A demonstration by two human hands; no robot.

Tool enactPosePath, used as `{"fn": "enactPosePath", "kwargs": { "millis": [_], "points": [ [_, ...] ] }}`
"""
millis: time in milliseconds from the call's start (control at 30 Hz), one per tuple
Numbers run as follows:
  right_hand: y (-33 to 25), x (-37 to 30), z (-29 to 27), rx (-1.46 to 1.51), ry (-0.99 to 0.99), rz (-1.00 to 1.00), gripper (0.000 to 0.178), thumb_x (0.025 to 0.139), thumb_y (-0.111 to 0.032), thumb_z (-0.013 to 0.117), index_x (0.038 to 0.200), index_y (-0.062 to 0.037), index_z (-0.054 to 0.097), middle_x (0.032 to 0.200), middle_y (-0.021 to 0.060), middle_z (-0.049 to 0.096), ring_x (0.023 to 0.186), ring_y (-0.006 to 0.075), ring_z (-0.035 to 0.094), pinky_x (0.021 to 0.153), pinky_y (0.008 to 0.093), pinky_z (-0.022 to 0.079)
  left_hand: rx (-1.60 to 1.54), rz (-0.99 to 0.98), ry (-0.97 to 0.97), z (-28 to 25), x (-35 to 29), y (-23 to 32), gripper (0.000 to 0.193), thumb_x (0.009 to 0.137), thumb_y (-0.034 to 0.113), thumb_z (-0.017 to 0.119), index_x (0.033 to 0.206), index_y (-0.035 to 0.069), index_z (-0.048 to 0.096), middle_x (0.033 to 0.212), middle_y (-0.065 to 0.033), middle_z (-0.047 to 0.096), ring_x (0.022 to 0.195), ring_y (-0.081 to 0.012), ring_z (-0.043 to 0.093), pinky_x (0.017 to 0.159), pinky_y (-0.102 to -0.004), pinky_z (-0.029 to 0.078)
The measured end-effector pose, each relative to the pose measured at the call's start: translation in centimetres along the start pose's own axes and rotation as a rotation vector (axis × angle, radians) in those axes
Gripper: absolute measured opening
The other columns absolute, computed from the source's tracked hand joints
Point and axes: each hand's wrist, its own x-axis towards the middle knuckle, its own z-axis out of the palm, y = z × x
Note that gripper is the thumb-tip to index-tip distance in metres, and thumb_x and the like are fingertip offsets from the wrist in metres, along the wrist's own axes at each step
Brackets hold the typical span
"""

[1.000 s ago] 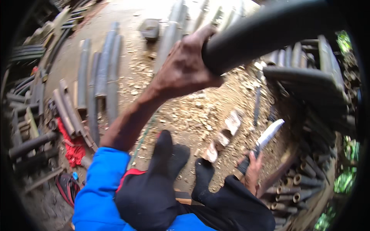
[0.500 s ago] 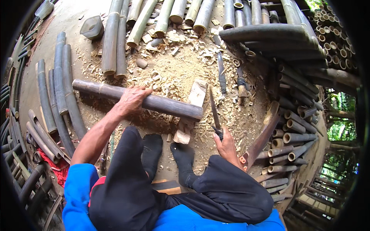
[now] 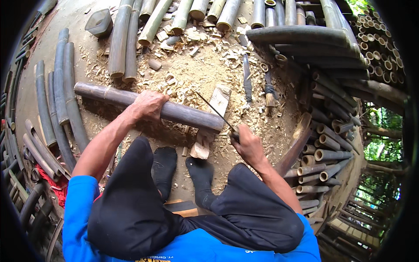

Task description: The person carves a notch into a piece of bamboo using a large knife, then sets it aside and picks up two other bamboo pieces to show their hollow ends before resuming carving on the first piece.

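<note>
The left hand (image 3: pixel 150 105) grips bamboo (image 3: pixel 190 116) lying across a block (image 3: pixel 221 97); the right hand (image 3: pixel 247 143) grips a knife (image 3: pixel 214 109) beside the bamboo's end.

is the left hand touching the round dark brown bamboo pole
Touching. The head view shows the left hand wrapped over the round dark brown bamboo pole, hiding a short stretch of it, with no gap visible between them.

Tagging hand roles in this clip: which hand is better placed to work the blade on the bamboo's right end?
Probably the right hand: it holds the long-bladed knife, seen at that end, while the left hand grasps the bamboo pole about midway along.
</note>
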Motion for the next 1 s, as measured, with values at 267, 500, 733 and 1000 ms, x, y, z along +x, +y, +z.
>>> {"fn": "enactPosePath", "kwargs": {
  "millis": [267, 500, 733, 1000],
  "points": [
    [-5.7, 2.7, -4.0, 0.104, 0.177, -0.239, 0.031, 0.095, -0.011, 0.073, 0.111, 0.0022, 0.049, 0.084, 0.0227, 0.066, 0.067, 0.0358, 0.071, 0.052, 0.0424, 0.054, 0.013, 0.007, 0.013, 0.1, -1.5, -0.7, 0.032, 0.067, 0.015, 0.077, 0.096, 0.005, 0.066, 0.088, -0.0184, 0.073, 0.089, -0.0384, 0.074, 0.076, -0.0490, 0.059],
    [-0.2, 2.3, -1.5, -0.158, -0.138, -0.017, 0.036, 0.092, -0.011, 0.073, 0.116, 0.0013, 0.049, 0.083, 0.0244, 0.066, 0.068, 0.0422, 0.070, 0.054, 0.0484, 0.054, 0.005, 0.023, 0.099, 1.0, -0.4, -0.2, 0.031, 0.065, 0.010, 0.072, 0.093, 0.005, 0.062, 0.093, -0.0157, 0.069, 0.095, -0.0387, 0.070, 0.082, -0.0490, 0.056],
    [-1.0, 2.1, -1.3, 0.033, 0.256, -0.351, 0.035, 0.097, -0.021, 0.073, 0.112, 0.0038, 0.054, 0.075, 0.0175, 0.063, 0.064, 0.0294, 0.070, 0.056, 0.0420, 0.054, 0.043, 0.048, 0.162, 1.4, -1.4, 0.2, 0.030, 0.067, 0.009, 0.071, 0.094, 0.005, 0.060, 0.097, -0.0146, 0.068, 0.100, -0.0355, 0.068, 0.087, -0.0460, 0.055],
    [-4.0, 2.5, -3.6, -0.028, 0.021, -0.148, 0.033, 0.095, -0.015, 0.074, 0.114, 0.0013, 0.052, 0.078, 0.0165, 0.064, 0.062, 0.0305, 0.069, 0.051, 0.0402, 0.053, 0.103, 0.064, 0.283, 2.0, -2.6, 0.2, 0.033, 0.068, 0.009, 0.070, 0.099, 0.005, 0.059, 0.099, -0.0133, 0.065, 0.100, -0.0326, 0.066, 0.091, -0.0430, 0.052]
  ]
}}
